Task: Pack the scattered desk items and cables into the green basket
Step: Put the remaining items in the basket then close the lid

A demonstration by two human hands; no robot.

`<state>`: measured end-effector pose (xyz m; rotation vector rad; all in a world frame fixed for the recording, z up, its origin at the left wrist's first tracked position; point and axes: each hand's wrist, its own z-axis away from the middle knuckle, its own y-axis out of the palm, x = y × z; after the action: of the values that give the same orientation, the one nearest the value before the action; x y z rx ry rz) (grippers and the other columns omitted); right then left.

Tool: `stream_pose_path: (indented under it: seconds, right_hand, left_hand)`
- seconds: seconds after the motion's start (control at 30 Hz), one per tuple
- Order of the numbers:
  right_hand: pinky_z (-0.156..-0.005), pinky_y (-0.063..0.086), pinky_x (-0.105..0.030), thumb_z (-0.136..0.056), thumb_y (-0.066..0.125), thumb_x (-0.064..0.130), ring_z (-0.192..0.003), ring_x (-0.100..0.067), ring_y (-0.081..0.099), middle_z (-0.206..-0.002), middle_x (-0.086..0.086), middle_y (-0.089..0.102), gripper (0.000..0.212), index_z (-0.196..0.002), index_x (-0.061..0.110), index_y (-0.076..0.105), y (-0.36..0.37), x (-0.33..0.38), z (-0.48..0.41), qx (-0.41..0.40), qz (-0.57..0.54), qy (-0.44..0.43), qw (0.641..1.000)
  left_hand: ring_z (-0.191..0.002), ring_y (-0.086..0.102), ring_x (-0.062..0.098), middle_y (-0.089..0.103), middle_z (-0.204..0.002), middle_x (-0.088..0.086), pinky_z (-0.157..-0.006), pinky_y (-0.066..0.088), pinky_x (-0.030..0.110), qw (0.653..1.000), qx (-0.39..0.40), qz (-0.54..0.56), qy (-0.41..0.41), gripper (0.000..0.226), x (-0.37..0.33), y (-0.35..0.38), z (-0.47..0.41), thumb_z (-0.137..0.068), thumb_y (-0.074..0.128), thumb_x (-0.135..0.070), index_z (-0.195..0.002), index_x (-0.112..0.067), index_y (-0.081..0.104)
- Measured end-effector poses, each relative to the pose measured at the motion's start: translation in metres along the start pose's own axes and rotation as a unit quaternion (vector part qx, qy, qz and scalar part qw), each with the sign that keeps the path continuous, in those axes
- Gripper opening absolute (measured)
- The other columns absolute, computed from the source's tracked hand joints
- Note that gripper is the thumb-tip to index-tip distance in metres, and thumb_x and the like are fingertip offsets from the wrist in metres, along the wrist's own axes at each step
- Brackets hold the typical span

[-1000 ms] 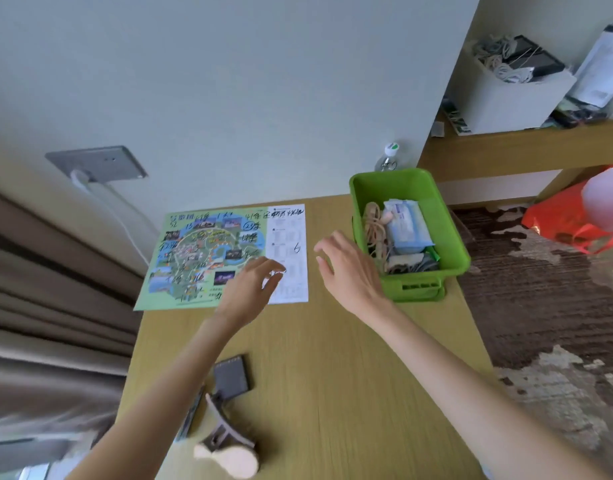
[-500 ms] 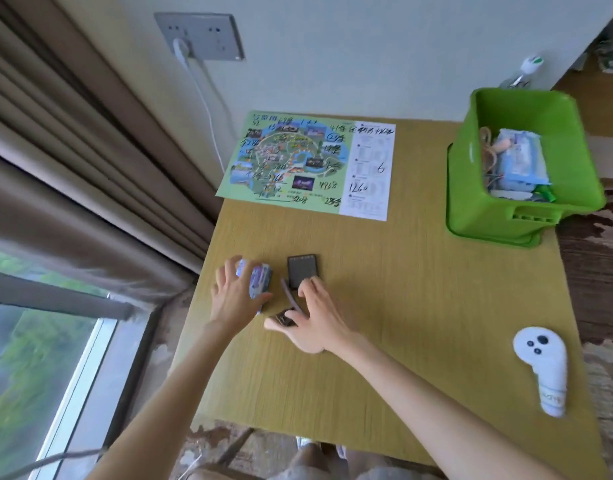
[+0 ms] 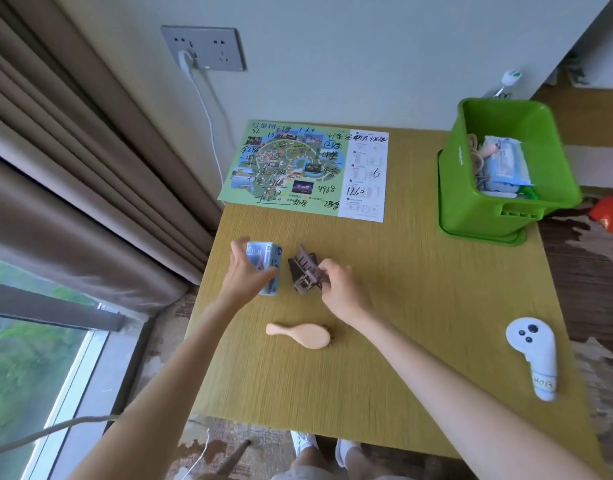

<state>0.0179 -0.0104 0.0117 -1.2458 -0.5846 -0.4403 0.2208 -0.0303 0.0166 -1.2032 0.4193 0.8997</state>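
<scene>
Desk, one basket, left hand gripping packet, right hand gripping clip

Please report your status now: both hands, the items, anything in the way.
Left hand grips blue pack. Right hand pinches brown clip. Basket at far right corner. Brush, controller, map on desk, none blocking.

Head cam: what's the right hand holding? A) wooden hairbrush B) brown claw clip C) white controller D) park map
B: the right hand pinches the brown claw clip, while the left hand grips the blue pack; the wooden hairbrush lies untouched on the desk, nearer the person.
</scene>
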Motion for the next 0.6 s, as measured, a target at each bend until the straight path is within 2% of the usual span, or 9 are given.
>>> stream_pose_path:
  seconds: [0.1,0.23,0.33,0.47,0.53,0.6]
  right_hand:
    - [-0.067,0.054,-0.035,-0.091,0.054,0.005,-0.083,-0.021,0.065,-0.099,0.0,0.072,0.02,-0.105,0.017,0.064,-0.052,-0.004,-0.015,-0.071,-0.034,0.014,0.997]
    - [-0.064,0.051,-0.033,-0.09,0.057,0.006,-0.079,-0.025,0.067,-0.089,-0.002,0.072,0.015,-0.1,0.016,0.064,-0.134,-0.029,-0.037,-0.158,-0.072,0.048,0.984]
    - [-0.072,0.054,-0.039,-0.09,0.058,0.004,-0.082,-0.024,0.066,-0.087,-0.001,0.069,0.014,-0.1,0.012,0.064,-0.198,-0.055,-0.045,-0.221,-0.081,0.064,0.97]
    - [-0.076,0.054,-0.043,-0.089,0.055,0.002,-0.09,-0.031,0.066,-0.096,-0.009,0.073,0.02,-0.104,0.008,0.066,-0.271,-0.102,-0.047,-0.304,-0.032,0.1,0.947]
    - [-0.07,0.053,-0.04,-0.089,0.054,0.002,-0.089,-0.033,0.065,-0.097,-0.01,0.073,0.023,-0.108,0.01,0.065,-0.3,-0.126,-0.047,-0.328,0.019,0.115,0.937]
    - [-0.067,0.053,-0.042,-0.09,0.055,0.003,-0.089,-0.036,0.064,-0.097,-0.011,0.072,0.022,-0.108,0.011,0.065,-0.323,-0.148,-0.049,-0.318,0.061,0.122,0.938]
  left_hand:
    - [-0.107,0.057,0.028,0.049,-0.119,0.009,-0.09,0.051,0.048,0.998,0.009,0.058,0.019,0.076,-0.049,0.002,-0.014,-0.077,0.076,-0.024,-0.134,-0.015,0.027]
    - [-0.095,0.063,0.022,0.054,-0.116,0.008,-0.083,0.056,0.04,0.988,0.052,0.105,0.1,0.066,-0.138,0.019,-0.03,-0.082,0.073,-0.027,-0.133,-0.011,0.034]
    - [-0.094,0.064,0.018,0.053,-0.114,0.006,-0.082,0.057,0.036,0.976,0.083,0.125,0.157,0.064,-0.204,0.041,-0.039,-0.084,0.071,-0.025,-0.134,-0.009,0.035]
    - [-0.102,0.061,0.024,0.053,-0.115,0.007,-0.088,0.053,0.041,0.965,0.116,0.139,0.189,0.061,-0.282,0.079,-0.05,-0.082,0.073,-0.02,-0.13,-0.01,0.038]
    - [-0.094,0.062,0.02,0.054,-0.111,0.005,-0.083,0.054,0.035,0.958,0.137,0.141,0.21,0.063,-0.313,0.098,-0.056,-0.079,0.076,-0.015,-0.129,-0.01,0.039]
    - [-0.087,0.062,0.016,0.055,-0.102,0.001,-0.076,0.054,0.029,0.949,0.157,0.127,0.243,0.064,-0.339,0.118,-0.064,-0.076,0.078,-0.011,-0.127,-0.01,0.039]
